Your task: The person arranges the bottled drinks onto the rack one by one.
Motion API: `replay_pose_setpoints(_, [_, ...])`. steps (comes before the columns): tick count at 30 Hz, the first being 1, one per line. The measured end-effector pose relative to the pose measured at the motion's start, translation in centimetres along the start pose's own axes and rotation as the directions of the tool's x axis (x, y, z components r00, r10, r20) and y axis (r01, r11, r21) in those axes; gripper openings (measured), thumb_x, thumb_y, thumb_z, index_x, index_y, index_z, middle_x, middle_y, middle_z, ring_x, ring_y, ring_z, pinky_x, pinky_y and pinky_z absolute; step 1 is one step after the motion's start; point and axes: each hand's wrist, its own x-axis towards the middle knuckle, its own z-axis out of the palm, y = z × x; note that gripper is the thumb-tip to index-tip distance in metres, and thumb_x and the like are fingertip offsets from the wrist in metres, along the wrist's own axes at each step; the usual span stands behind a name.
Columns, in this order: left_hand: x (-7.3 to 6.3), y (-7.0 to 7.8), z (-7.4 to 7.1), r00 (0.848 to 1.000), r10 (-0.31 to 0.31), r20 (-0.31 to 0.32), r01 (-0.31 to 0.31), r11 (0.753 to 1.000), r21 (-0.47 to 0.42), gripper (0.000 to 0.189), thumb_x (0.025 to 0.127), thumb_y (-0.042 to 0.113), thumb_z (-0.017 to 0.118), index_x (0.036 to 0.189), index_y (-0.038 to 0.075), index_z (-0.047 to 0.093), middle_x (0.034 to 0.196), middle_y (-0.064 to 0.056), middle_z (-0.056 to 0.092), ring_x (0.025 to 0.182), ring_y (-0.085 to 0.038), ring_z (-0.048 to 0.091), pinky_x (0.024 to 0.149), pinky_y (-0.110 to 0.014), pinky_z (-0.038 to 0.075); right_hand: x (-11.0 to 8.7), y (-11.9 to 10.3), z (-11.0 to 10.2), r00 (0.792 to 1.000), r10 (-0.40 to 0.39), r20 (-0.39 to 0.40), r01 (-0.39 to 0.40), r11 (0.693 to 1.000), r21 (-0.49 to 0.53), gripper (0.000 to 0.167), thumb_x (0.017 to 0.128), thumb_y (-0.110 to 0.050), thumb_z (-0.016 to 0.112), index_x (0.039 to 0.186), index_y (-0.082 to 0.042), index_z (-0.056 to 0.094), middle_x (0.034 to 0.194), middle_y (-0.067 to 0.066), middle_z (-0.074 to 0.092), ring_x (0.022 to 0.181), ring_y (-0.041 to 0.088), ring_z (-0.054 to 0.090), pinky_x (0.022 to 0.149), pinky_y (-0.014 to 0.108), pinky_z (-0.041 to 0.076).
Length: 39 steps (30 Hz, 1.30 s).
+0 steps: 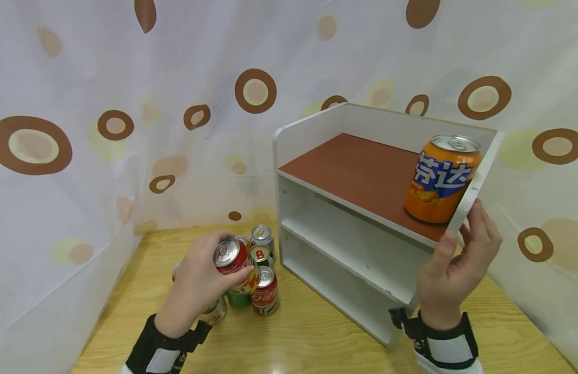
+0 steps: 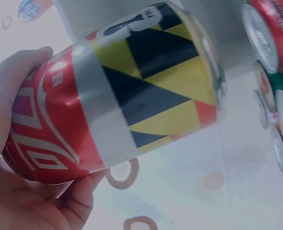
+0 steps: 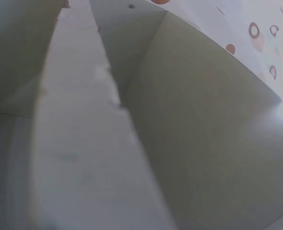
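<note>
My left hand (image 1: 197, 280) grips a red cola can (image 1: 230, 257) above a cluster of other cans on the table. In the left wrist view, this cola can (image 2: 117, 96) shows a silver band and a yellow-and-black triangle pattern, with the fingers around its red end. My right hand (image 1: 457, 267) holds the front edge of the right side panel of a small white shelf (image 1: 326, 249), thumb in front and fingers at the outer side. An orange soda can (image 1: 440, 179) stands upright on the brown top board, beside that panel. The right wrist view shows a white panel edge (image 3: 93, 139) close up; no fingers show there.
Several cans stand on the wooden table (image 1: 307, 343) left of the shelf, among them a red can (image 1: 265, 298), a green can (image 1: 239, 299) and a silver can (image 1: 262, 235). Behind hangs a white patterned curtain (image 1: 200, 52) with brown rings.
</note>
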Motion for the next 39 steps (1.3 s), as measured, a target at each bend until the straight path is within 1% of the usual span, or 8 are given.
replay_pose_setpoints(6, [0.9, 1.0, 0.0, 0.998, 0.021, -0.062, -0.025, 0.998, -0.065, 0.066, 0.074, 0.027, 0.094, 0.126, 0.006, 0.06, 0.117, -0.01, 0.065, 0.103, -0.024, 0.063, 0.075, -0.039, 0.061, -0.1, 0.2, -0.1, 1.0, -0.006, 0.0, 0.006, 1.0, 0.008, 0.071, 0.101, -0.05, 0.061, 0.131, 0.014, 0.056, 0.133, 0.017, 0.057, 0.129, 0.032, 0.051, 0.107, 0.028, 0.047])
replay_pose_setpoints(9, [1.3, 1.6, -0.1, 0.995, 0.032, -0.091, -0.041, 0.994, -0.097, 0.066, 0.074, 0.026, 0.094, 0.128, 0.007, 0.06, 0.122, -0.012, 0.065, 0.107, -0.026, 0.064, 0.078, -0.042, 0.061, -0.1, 0.3, -0.1, 1.0, -0.001, 0.001, 0.001, 1.0, 0.008, 0.071, 0.101, -0.051, 0.061, 0.131, 0.014, 0.056, 0.133, 0.016, 0.057, 0.129, 0.032, 0.051, 0.107, 0.028, 0.047])
replay_pose_setpoints(12, [1.9, 2.2, -0.4, 0.994, 0.036, -0.106, -0.049, 0.991, -0.125, 0.067, 0.075, 0.024, 0.094, 0.129, 0.007, 0.06, 0.124, -0.013, 0.065, 0.108, -0.029, 0.065, 0.079, -0.044, 0.062, -0.2, 0.3, -0.1, 1.0, 0.003, 0.002, -0.003, 1.0, 0.0, 0.071, 0.101, -0.051, 0.06, 0.131, 0.014, 0.055, 0.133, 0.016, 0.057, 0.13, 0.031, 0.05, 0.107, 0.028, 0.046])
replay_pose_setpoints(17, [3.1, 3.1, -1.0, 0.994, 0.061, -0.095, -0.074, 0.987, -0.144, 0.065, 0.075, 0.024, 0.094, 0.128, 0.006, 0.06, 0.119, -0.012, 0.066, 0.105, -0.027, 0.065, 0.076, -0.041, 0.062, -0.1, 0.1, -0.1, 1.0, 0.0, 0.0, 0.0, 1.0, -0.011, 0.07, 0.102, -0.049, 0.06, 0.131, 0.014, 0.055, 0.133, 0.017, 0.057, 0.13, 0.031, 0.051, 0.107, 0.028, 0.047])
replay_pose_setpoints(20, [3.8, 3.7, -1.2, 0.994, 0.079, -0.082, -0.09, 0.984, -0.15, 0.064, 0.076, 0.025, 0.093, 0.127, 0.007, 0.061, 0.119, -0.01, 0.065, 0.106, -0.025, 0.064, 0.075, -0.039, 0.062, 0.0, 0.0, 0.0, 1.0, -0.001, 0.0, 0.001, 1.0, -0.017, 0.07, 0.102, -0.05, 0.059, 0.131, 0.014, 0.055, 0.133, 0.017, 0.057, 0.13, 0.03, 0.051, 0.107, 0.027, 0.046])
replay_pose_setpoints(25, [5.2, 4.6, -1.5, 0.992, 0.103, -0.071, -0.114, 0.98, -0.166, 0.062, 0.077, 0.027, 0.092, 0.127, 0.007, 0.061, 0.119, -0.009, 0.065, 0.106, -0.024, 0.063, 0.076, -0.039, 0.061, 0.0, 0.1, -0.1, 1.0, 0.001, -0.002, -0.001, 1.0, -0.027, 0.072, 0.101, -0.052, 0.059, 0.131, 0.014, 0.056, 0.133, 0.018, 0.057, 0.13, 0.03, 0.051, 0.106, 0.027, 0.045])
replay_pose_setpoints(33, [7.5, 5.8, -1.4, 0.993, 0.102, -0.06, -0.112, 0.973, -0.203, 0.062, 0.078, 0.028, 0.091, 0.128, 0.008, 0.06, 0.119, -0.01, 0.065, 0.106, -0.025, 0.064, 0.078, -0.041, 0.063, 0.0, 0.1, -0.1, 1.0, 0.001, 0.001, -0.001, 1.0, -0.031, 0.072, 0.101, -0.052, 0.059, 0.131, 0.014, 0.056, 0.132, 0.018, 0.057, 0.13, 0.029, 0.051, 0.105, 0.026, 0.044])
replay_pose_setpoints(39, [9.2, 6.6, -1.4, 0.988, 0.138, -0.064, -0.149, 0.965, -0.216, 0.061, 0.08, 0.028, 0.09, 0.128, 0.007, 0.059, 0.116, -0.009, 0.066, 0.104, -0.023, 0.065, 0.079, -0.041, 0.063, 0.0, -0.1, 0.0, 1.0, 0.006, 0.0, -0.006, 1.0, -0.026, 0.071, 0.102, -0.051, 0.059, 0.13, 0.013, 0.056, 0.132, 0.018, 0.057, 0.13, 0.029, 0.051, 0.105, 0.026, 0.044])
